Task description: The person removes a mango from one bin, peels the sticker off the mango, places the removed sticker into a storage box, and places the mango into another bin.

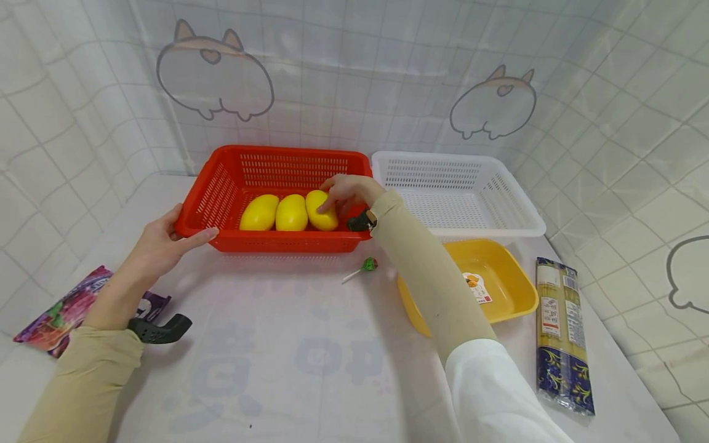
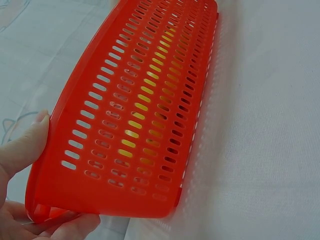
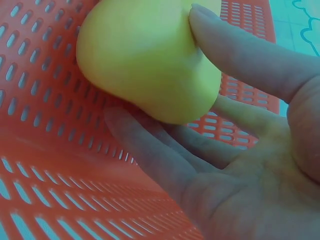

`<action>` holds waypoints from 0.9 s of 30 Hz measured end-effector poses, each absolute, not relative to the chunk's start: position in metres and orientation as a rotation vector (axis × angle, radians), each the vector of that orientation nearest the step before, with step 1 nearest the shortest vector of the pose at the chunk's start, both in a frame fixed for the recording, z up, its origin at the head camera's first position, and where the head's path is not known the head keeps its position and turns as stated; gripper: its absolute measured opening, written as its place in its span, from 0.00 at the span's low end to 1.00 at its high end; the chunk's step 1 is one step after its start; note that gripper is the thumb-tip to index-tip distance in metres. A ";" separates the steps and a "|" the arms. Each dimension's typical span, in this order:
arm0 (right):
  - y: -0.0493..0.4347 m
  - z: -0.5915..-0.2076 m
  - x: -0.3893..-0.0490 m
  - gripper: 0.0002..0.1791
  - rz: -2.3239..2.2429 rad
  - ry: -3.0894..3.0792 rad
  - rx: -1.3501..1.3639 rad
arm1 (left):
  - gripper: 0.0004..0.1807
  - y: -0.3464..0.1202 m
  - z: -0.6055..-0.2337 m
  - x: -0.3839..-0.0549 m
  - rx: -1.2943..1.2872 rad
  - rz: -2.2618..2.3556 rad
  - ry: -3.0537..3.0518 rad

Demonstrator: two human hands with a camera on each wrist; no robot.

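A red plastic basket (image 1: 288,244) stands near the back wall. Inside it, three smooth yellow mangoes lie side by side: a left mango (image 1: 259,213), a middle mango (image 1: 291,213) and a right mango (image 1: 320,212). My right hand (image 1: 348,189) reaches into the basket and holds the right mango, thumb on its surface. In the right wrist view, the fingers (image 3: 155,155) curve along the other side of that mango (image 3: 145,55). My left hand (image 1: 160,243) grips the basket's front left corner, with the thumb on the rim and the fingers beneath it (image 2: 75,227).
A white basket (image 1: 460,232) stands right of the red one. Before it sits a yellow tub (image 1: 506,283), partly behind my right forearm. A lollipop (image 1: 368,264) lies at the front. Packaged noodles (image 1: 564,335) lie far right, a purple packet (image 1: 72,304) far left.
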State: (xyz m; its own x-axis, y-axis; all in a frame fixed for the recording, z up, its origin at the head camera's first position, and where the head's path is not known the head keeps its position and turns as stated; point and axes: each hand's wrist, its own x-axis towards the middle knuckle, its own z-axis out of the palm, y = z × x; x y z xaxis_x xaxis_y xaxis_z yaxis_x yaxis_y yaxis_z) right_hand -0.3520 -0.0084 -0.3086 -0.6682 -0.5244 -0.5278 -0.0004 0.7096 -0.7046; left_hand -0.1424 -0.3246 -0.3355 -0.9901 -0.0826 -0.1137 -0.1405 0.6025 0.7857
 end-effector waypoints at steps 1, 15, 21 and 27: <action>-0.008 -0.309 -0.352 0.44 -0.890 2.164 -0.397 | 0.60 -0.325 -0.336 -0.142 -0.190 1.362 2.750; -0.009 -0.307 -0.352 0.41 -0.873 2.230 -0.401 | 0.60 -0.322 -0.334 -0.140 -0.194 1.365 2.752; -0.009 -0.301 -0.351 0.40 -0.890 2.229 -0.402 | 0.60 -0.322 -0.335 -0.140 -0.183 1.373 2.751; -0.007 -0.291 -0.349 0.38 -0.930 2.260 -0.409 | 0.60 -0.323 -0.336 -0.141 -0.189 1.372 2.757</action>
State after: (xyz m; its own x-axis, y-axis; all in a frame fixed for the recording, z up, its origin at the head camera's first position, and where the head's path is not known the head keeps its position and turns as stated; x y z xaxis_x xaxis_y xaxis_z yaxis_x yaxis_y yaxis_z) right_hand -0.3486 -0.0074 -0.2907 -0.7390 -0.5004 -0.4511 -0.0381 0.6996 -0.7136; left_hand -0.1415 -0.3233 -0.3363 -0.9909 -0.0841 -0.1051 -0.1345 0.5973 0.7907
